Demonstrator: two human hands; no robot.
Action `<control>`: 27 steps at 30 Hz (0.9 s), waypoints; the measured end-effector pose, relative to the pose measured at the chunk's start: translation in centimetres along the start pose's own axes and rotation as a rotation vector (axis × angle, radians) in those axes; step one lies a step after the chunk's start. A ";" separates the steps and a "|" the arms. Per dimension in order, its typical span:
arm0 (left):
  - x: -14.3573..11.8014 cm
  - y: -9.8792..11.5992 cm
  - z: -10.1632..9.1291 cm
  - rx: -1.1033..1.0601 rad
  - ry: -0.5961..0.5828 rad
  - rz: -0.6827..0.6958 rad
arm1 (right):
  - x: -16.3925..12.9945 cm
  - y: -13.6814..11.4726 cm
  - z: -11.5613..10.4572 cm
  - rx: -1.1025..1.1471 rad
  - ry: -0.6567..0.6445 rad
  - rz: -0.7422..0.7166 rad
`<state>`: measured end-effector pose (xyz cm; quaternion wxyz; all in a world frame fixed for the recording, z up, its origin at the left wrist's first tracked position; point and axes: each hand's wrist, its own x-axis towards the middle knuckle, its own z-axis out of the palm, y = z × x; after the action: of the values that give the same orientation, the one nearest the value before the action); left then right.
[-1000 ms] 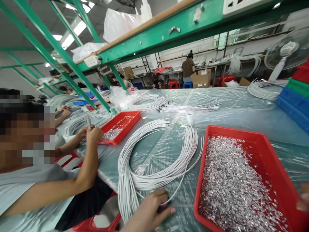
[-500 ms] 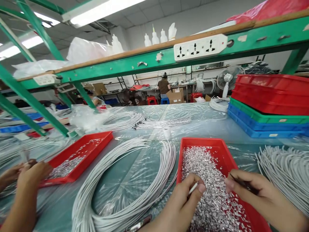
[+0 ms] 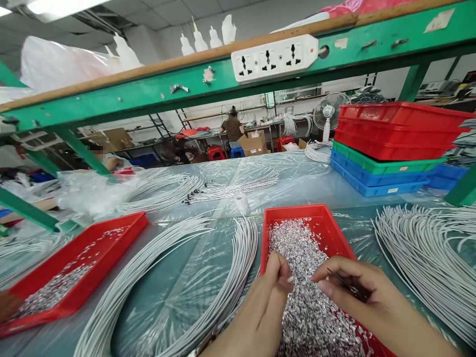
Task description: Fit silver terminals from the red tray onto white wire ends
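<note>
My left hand [image 3: 266, 297] is closed in a pinch over the red tray [image 3: 334, 228]; the white tip of a cable [image 3: 290, 280] sticks out between thumb and finger. Facing it, my right hand [image 3: 360, 287] curls around a thin dark tool [image 3: 353, 288], mostly hidden by the fingers, so its kind is unclear. Its fingertips are close to the cable tip, with a small gap between the hands. Beneath both hands, many small shiny metal pieces [image 3: 297, 248] fill much of the tray. A coiled bundle of white cables [image 3: 122, 277] lies left of my left hand.
Another bundle of white cables [image 3: 420, 248] lies at the right. Stacked trays [image 3: 394, 134] stand behind it. A second red tray [image 3: 122, 243] is at the left, with part of another person's hand [image 3: 9, 305] at its edge. A green shelf beam [image 3: 148, 99] crosses above the table.
The view has swung right and shifted nearer. My hands have come closer together, and less of the white cable tip shows. The other person's hands at the left have mostly left the view.
</note>
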<state>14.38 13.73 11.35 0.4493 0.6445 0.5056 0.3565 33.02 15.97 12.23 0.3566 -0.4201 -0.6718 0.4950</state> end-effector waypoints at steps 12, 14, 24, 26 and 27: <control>-0.2 1.2 -0.4 0.084 -0.100 -0.106 | 1.0 0.8 1.6 0.000 -0.016 -0.039; -0.3 1.2 -0.6 0.136 -0.092 -0.068 | 0.9 0.7 1.7 0.003 -0.014 -0.036; -0.4 0.9 -1.4 0.210 -0.134 0.135 | 0.6 0.0 2.4 0.058 0.063 0.043; -0.5 0.9 -1.3 0.188 -0.119 0.130 | 0.6 -0.1 2.4 0.042 0.066 0.040; -0.5 0.9 -1.3 0.182 -0.123 0.123 | 0.6 -0.2 2.3 0.036 0.064 0.039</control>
<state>13.37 13.42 12.69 0.3963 0.7330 0.4669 0.2961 30.65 15.64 11.84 0.3756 -0.4425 -0.6427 0.5001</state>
